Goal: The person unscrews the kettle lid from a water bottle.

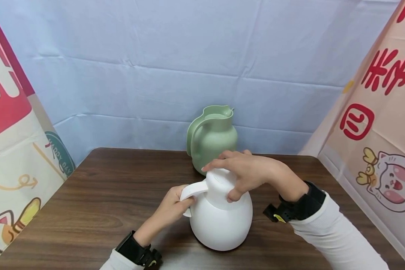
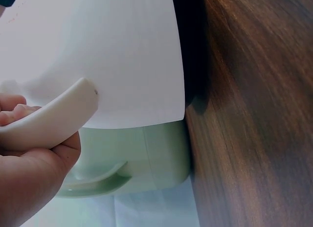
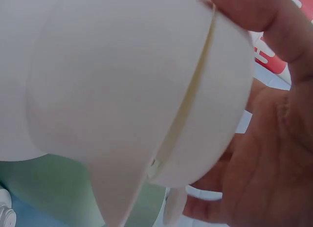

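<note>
A round white thermos jug (image 1: 221, 225) with a dark base stands at the front middle of the table. My left hand (image 1: 171, 206) grips its handle (image 2: 54, 114), thumb on the near side. Over the jug's top, my right hand (image 1: 253, 170) holds the lid (image 3: 225, 90), with the thumb at one side and the fingers spread round the other. A narrow slit shows between lid and body in the right wrist view. Close behind stands a green jug (image 1: 217, 140) with a handle and a spout, its lower part partly hidden by my right hand and the white jug.
The dark wooden table (image 1: 121, 195) ends at a pale blue cloth backdrop (image 1: 138, 93). Printed cloths hang at the left (image 1: 6, 161) and right (image 1: 384, 123) sides.
</note>
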The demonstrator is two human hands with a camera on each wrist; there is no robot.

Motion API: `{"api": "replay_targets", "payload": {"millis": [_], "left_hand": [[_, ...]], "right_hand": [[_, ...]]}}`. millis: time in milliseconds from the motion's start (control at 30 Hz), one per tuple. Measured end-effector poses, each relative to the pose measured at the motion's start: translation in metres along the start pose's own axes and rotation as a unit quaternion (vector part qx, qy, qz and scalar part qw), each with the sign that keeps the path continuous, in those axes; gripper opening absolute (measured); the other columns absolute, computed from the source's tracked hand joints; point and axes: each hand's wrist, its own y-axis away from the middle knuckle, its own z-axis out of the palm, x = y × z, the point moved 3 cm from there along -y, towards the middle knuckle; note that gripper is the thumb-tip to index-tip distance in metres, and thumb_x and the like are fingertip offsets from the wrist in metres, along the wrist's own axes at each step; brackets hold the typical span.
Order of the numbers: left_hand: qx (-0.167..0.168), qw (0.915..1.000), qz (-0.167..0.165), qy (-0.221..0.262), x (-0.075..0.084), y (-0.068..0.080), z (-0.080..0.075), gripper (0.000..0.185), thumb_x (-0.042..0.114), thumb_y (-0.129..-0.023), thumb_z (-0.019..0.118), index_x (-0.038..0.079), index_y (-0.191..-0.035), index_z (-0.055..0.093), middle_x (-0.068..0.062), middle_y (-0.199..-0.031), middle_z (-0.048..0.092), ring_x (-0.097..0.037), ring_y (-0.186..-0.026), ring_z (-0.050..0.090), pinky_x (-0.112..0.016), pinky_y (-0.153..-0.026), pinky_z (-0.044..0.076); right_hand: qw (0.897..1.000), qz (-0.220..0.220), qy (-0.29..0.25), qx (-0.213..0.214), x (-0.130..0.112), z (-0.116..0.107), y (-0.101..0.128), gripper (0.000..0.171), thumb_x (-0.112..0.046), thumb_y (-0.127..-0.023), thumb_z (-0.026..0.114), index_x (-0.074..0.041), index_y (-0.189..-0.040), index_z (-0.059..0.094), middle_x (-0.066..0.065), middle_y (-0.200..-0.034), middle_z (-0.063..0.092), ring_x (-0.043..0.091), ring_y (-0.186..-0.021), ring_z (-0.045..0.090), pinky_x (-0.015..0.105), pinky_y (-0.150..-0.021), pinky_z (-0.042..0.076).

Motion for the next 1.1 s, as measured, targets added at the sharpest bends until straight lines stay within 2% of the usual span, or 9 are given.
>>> {"api": "replay_targets", "payload": {"millis": [167, 300, 700, 900, 1100], "left_hand": [[0.003, 1.0, 0.003, -0.003, 0.0, -0.001, 0.001, 0.023, -0.006, -0.083, 0.052, 0.003, -0.099, 0.066, -0.004, -0.087, 0.064, -0.014, -0.075, 0.055, -0.032, -0.064, 0.049], [0.0, 1.0, 0.004, -0.001, 0.0, -0.001, 0.002, 0.023, -0.006, -0.083, 0.052, 0.002, -0.099, 0.066, -0.004, -0.087, 0.064, -0.014, -0.075, 0.055, -0.032, -0.063, 0.049], [0.005, 1.0, 0.007, -0.001, 0.0, -0.002, 0.001, 0.023, -0.005, -0.083, 0.053, 0.002, -0.1, 0.066, -0.003, -0.088, 0.064, -0.014, -0.076, 0.056, -0.031, -0.064, 0.049], [0.002, 1.0, 0.009, 0.002, 0.0, -0.002, 0.001, 0.023, -0.005, -0.084, 0.052, 0.002, -0.101, 0.066, -0.004, -0.09, 0.065, -0.014, -0.076, 0.056, -0.032, -0.064, 0.049], [0.002, 1.0, 0.008, -0.004, -0.001, -0.002, 0.0, 0.022, -0.004, -0.085, 0.053, 0.003, -0.1, 0.066, -0.003, -0.089, 0.065, -0.014, -0.076, 0.056, -0.031, -0.064, 0.049]], "right_hand": [[1.0, 0.015, -0.008, 0.0, 0.002, 0.001, -0.004, 0.069, -0.029, -0.062, 0.08, -0.032, -0.125, 0.051, 0.0, -0.104, 0.046, 0.02, -0.091, 0.044, 0.035, -0.072, 0.041], [1.0, 0.018, -0.008, 0.001, 0.004, 0.001, -0.005, 0.067, -0.031, -0.061, 0.079, -0.033, -0.122, 0.052, 0.0, -0.101, 0.045, 0.021, -0.09, 0.043, 0.034, -0.07, 0.041], [1.0, 0.007, -0.014, 0.0, 0.005, 0.0, -0.005, 0.066, -0.029, -0.062, 0.078, -0.032, -0.122, 0.053, 0.001, -0.101, 0.044, 0.022, -0.09, 0.043, 0.035, -0.07, 0.041], [0.999, 0.013, -0.036, 0.01, 0.001, -0.01, 0.001, 0.068, -0.025, -0.062, 0.079, -0.034, -0.124, 0.053, 0.001, -0.104, 0.045, 0.02, -0.092, 0.045, 0.037, -0.075, 0.04], [0.999, 0.013, -0.036, 0.017, -0.001, -0.018, 0.004, 0.067, -0.026, -0.062, 0.078, -0.033, -0.124, 0.054, 0.003, -0.105, 0.046, 0.02, -0.093, 0.046, 0.037, -0.075, 0.041]]}}
